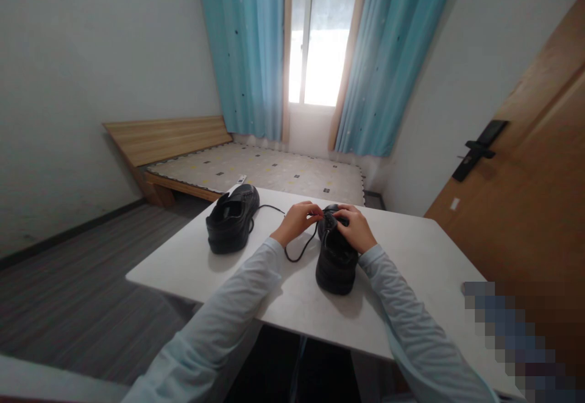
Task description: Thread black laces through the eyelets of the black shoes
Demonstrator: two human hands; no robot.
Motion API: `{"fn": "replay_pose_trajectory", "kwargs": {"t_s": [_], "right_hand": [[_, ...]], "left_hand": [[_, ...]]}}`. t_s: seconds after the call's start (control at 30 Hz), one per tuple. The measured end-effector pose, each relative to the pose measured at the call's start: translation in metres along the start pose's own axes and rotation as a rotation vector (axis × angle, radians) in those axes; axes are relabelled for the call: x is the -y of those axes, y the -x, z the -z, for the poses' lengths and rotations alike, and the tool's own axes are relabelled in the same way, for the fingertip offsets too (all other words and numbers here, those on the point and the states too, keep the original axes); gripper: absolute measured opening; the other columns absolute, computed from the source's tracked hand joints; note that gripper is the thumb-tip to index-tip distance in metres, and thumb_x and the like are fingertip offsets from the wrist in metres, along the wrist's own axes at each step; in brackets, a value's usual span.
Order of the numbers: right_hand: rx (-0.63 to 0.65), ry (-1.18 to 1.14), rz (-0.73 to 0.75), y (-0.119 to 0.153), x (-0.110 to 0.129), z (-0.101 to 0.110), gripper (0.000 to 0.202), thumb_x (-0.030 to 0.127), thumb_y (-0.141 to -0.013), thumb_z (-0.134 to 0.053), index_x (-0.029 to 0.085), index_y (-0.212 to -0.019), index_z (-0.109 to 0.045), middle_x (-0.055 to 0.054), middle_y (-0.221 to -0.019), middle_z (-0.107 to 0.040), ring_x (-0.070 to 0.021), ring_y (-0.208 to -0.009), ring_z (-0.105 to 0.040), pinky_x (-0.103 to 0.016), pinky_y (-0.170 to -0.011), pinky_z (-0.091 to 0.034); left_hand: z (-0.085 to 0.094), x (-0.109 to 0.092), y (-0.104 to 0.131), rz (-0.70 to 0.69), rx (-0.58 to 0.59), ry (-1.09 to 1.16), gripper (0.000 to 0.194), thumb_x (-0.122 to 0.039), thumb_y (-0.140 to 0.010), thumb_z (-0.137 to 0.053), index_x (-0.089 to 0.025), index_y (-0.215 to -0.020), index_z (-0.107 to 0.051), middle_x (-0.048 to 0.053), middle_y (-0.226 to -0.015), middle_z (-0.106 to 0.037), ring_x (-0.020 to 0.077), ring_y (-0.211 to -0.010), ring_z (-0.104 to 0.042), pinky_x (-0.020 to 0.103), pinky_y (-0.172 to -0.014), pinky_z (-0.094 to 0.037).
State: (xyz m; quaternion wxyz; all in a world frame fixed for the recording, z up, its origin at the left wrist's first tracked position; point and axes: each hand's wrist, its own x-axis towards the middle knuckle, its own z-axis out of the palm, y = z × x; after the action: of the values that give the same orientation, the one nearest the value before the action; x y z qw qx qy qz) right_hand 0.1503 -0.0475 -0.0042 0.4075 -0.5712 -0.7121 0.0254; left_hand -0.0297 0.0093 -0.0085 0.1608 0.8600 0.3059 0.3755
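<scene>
A black shoe (337,269) stands on a white table (402,256) between both hands, heel nearest the wearer, toe pointing away. From its left, the left hand (301,217) seemingly pinches the lace (297,260); the right hand (357,227) touches its right side, grip unclear.

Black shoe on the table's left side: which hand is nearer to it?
Left. The left hand is to the right of that black shoe, apart from it, at the other shoe; the right hand is farther right, touching the other shoe.
</scene>
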Motion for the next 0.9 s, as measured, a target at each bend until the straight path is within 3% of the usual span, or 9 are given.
{"fn": "replay_pose_trajectory", "kwargs": {"t_s": [0.2, 0.4, 0.9], "right_hand": [[-0.014, 0.001, -0.024, 0.0, 0.002, -0.002, 0.007, 0.023, -0.071, -0.061, 0.02, -0.071, -0.068, -0.01, -0.103, -0.061, -0.0255, -0.102, -0.055, -0.043, -0.093, -0.042], [0.001, 0.013, -0.064, -0.001, 0.004, -0.003, 0.012, 0.022, -0.072, -0.06, 0.02, -0.081, -0.068, -0.011, -0.106, -0.061, -0.0259, -0.104, -0.055, -0.043, -0.093, -0.042], [-0.045, 0.055, -0.093, -0.002, 0.001, -0.01, 0.008, 0.016, -0.069, -0.06, 0.02, -0.07, -0.066, -0.008, -0.102, -0.062, -0.0227, -0.097, -0.057, -0.039, -0.087, -0.044]], "left_hand": [[-0.001, -0.003, 0.0, 0.009, -0.028, 0.026, 0.009, -0.026, -0.077, -0.062, -0.021, -0.081, -0.069, 0.003, -0.083, -0.064, 0.0139, -0.077, -0.059, 0.024, -0.075, -0.045], [-0.006, -0.003, -0.001, 0.032, -0.057, 0.04, 0.01, -0.027, -0.076, -0.065, -0.02, -0.081, -0.07, 0.003, -0.081, -0.065, 0.0138, -0.076, -0.059, 0.025, -0.075, -0.045], [-0.012, 0.001, -0.002, 0.026, -0.082, 0.081, 0.009, -0.024, -0.075, -0.065, -0.019, -0.081, -0.068, 0.001, -0.079, -0.065, 0.0126, -0.074, -0.059, 0.024, -0.073, -0.045]]}}
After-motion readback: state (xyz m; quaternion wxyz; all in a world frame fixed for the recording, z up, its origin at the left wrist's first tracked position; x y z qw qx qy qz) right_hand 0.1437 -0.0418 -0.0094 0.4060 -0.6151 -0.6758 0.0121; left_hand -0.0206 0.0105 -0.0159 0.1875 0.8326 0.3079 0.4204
